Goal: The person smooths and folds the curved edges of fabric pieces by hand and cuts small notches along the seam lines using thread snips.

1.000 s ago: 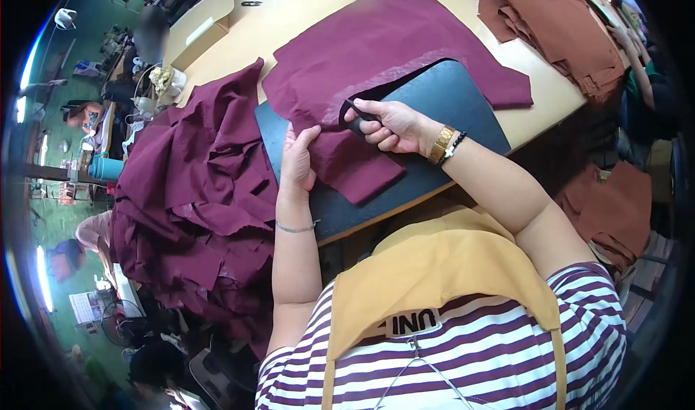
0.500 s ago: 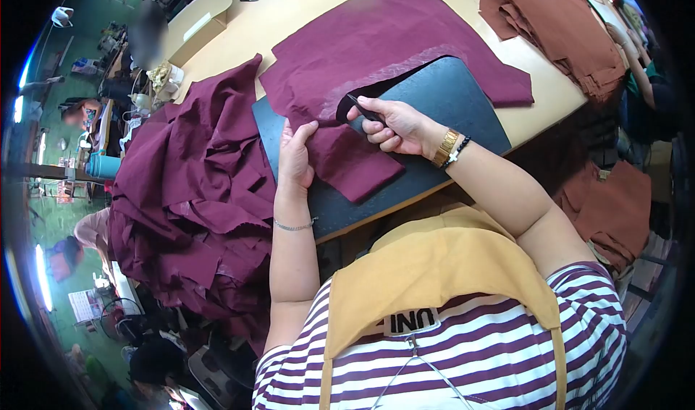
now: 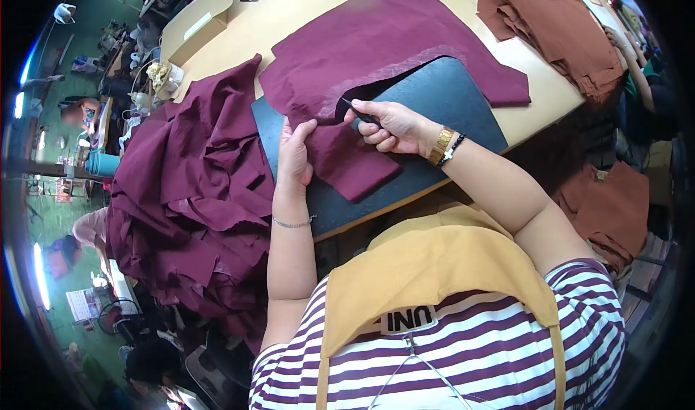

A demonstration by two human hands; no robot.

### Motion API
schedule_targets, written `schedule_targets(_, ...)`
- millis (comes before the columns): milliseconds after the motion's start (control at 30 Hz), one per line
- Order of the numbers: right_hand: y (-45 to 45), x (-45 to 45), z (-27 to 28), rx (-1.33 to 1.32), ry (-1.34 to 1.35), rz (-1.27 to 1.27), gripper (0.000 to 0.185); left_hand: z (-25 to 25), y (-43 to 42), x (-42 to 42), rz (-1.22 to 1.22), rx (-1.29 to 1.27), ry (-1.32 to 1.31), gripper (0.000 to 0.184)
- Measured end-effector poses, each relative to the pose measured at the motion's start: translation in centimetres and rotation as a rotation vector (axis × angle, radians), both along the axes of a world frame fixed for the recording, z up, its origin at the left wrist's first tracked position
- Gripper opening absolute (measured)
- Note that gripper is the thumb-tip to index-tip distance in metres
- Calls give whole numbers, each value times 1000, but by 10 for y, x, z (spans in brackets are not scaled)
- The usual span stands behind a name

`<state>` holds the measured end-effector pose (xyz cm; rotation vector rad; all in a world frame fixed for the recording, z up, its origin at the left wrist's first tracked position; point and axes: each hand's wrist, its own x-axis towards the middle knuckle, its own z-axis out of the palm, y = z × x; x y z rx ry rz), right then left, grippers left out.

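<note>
My left hand (image 3: 296, 153) pinches the edge of a maroon fabric piece (image 3: 405, 30), its thumb lying on top of the cloth. In my right hand (image 3: 394, 126) are small black thread snips (image 3: 356, 112), their tip pointing up and left at the cloth's edge. The fingers are curled round them and hide most of the tool. Beneath both hands lies a dark blue-grey board (image 3: 452, 99). The cloth spreads from the board onto the table, and a narrower part of it (image 3: 355, 167) hangs toward me between my hands.
A large heap of maroon fabric (image 3: 195, 164) is at the left. Rust-brown fabric (image 3: 550, 30) is stacked on the pale table (image 3: 536, 124) at the far right, with more brown cloth (image 3: 608, 207) lower down. A cardboard box (image 3: 195, 23) stands far left. Other people work nearby.
My right hand has shifted very slightly, and the tip of the snips sits a little to the left at the cloth's edge. My left hand keeps its hold.
</note>
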<state>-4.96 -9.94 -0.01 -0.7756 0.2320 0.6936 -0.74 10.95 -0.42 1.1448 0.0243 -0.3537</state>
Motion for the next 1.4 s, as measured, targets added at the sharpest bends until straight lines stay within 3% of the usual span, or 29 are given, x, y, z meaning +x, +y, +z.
schedule_targets(267, 4, 6, 0, 11, -6, 14, 30, -2, 0, -1, -36, 10, -66, 53)
schedule_targets(400, -9, -20, 14, -124, -66, -4, 30, 12, 14, -26, -17, 196, -66, 55)
schedule_targets(533, -68, -58, 21, -229, -130, -226, 35, 15, 76, -68, 176, 647, -349, 61)
schedule_targets(600, -98, -70, 20, -470, -181, -386, 37, 31, 71, -77, 433, 845, -748, 58)
schedule_targets(700, -117, -75, 17, -524, -155, -452, 38, 81, 37, -69, 230, 1302, -1059, 48)
schedule_targets(733, -116, -74, 15, -513, -144, -459, 39, 86, 15, -60, 117, 1145, -1041, 37)
schedule_targets(767, -115, -70, 14, -503, -139, -468, 40, 83, -5, -45, 11, 1163, -1188, 30)
schedule_targets(867, -101, -68, 14, -239, -71, -477, 35, 46, -75, -11, -275, 947, -1299, 24)
schedule_targets(933, -95, -71, 9, -28, -7, -437, 35, 20, -109, 4, -323, 951, -1327, 20)
schedule_targets(1033, -92, -72, -1, 156, 101, -438, 33, -2, -126, 17, -302, 965, -1322, 16)
schedule_targets(1100, -93, -70, 0, 182, 129, -442, 34, -6, -125, 21, -245, 956, -1321, 14)
schedule_targets(1200, -90, -64, -1, 217, 155, -422, 34, -4, -122, 21, -166, 857, -1106, 10)
schedule_targets(1400, -91, -39, -4, 250, 169, -425, 32, -1, -120, 20, -145, 783, -1061, 7)
